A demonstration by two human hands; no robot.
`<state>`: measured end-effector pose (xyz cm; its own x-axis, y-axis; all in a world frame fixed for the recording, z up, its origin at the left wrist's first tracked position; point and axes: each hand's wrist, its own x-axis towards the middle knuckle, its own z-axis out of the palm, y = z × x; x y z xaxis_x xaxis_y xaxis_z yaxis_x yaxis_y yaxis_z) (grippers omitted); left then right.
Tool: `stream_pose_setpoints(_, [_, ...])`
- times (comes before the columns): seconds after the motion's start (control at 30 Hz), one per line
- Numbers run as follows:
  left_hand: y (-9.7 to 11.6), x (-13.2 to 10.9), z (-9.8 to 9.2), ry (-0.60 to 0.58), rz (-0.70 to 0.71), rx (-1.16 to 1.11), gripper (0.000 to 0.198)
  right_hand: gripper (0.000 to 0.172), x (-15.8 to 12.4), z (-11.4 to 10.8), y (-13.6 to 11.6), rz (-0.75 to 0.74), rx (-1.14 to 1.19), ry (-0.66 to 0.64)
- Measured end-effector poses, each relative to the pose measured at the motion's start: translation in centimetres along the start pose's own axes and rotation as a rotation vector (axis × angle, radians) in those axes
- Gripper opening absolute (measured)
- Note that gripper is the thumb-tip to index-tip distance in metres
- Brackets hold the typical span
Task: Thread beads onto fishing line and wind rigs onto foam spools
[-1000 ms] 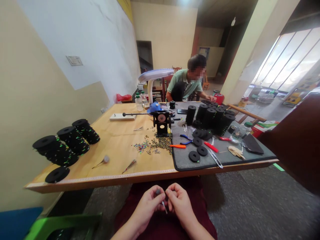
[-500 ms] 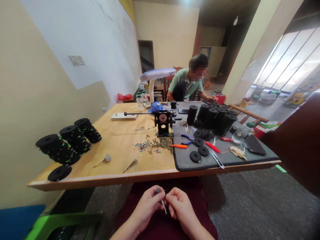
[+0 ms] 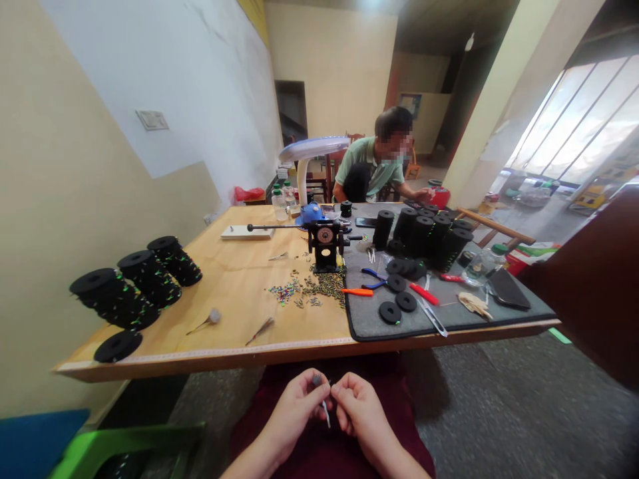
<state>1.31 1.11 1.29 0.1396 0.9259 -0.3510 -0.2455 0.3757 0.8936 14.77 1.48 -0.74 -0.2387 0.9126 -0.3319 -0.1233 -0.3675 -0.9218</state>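
Over my lap, in front of the table edge, my left hand [image 3: 302, 403] is closed with thumb and fingers pinched. Out of it pokes a thin pale stick [image 3: 327, 413], angled down, and a small grey rounded end [image 3: 316, 380] shows above the fingers. My right hand [image 3: 360, 406] is also in a pinch, its fingertips almost meeting those of the left. Whatever is between the right fingertips is too small to make out. Closest on the table lies a small bundle of thin wire-like stems [image 3: 260, 330]; a similar grey-headed bundle [image 3: 210, 319] lies to its left.
A black hand-cranked winder [image 3: 326, 246] stands mid-table behind loose small metal parts [image 3: 324, 286] and coloured beads [image 3: 284, 293]. Black foam spools [image 3: 150, 276] are stacked left, more [image 3: 422, 233] right. Pliers [image 3: 374, 278] and scissors [image 3: 433, 316] lie on the grey mat [image 3: 369, 322]. A person [image 3: 372, 159] sits opposite.
The pale stick has tipped slightly, its lower end shifting a little left. Both hands otherwise keep the same place and pinch. The person opposite has moved slightly left and raised a hand a little.
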Motion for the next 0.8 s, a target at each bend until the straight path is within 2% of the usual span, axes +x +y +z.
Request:
stream_pose_setpoints(0.13, [0.08, -0.02, 0.0, 0.0, 0.008, 0.02, 0.026, 0.042, -0.1, 0.02, -0.11, 0.004, 0.017, 0.003])
stream_pose_setpoints(0.43, [0.11, -0.03, -0.12, 0.001, -0.049, -0.093, 0.026, 0.039, -0.24, 0.07, 0.05, 0.014, 0.004, -0.014])
stream_pose_setpoints(0.63, [0.13, -0.1, 0.0, -0.011, -0.017, -0.039, 0.025, 0.041, -0.2, 0.04, -0.09, 0.016, -0.003, 0.001])
stream_pose_setpoints(0.8, [0.26, -0.17, 0.17, -0.017, 0.042, 0.09, 0.03, 0.044, 0.1, -0.04, 0.04, 0.005, 0.03, 0.005])
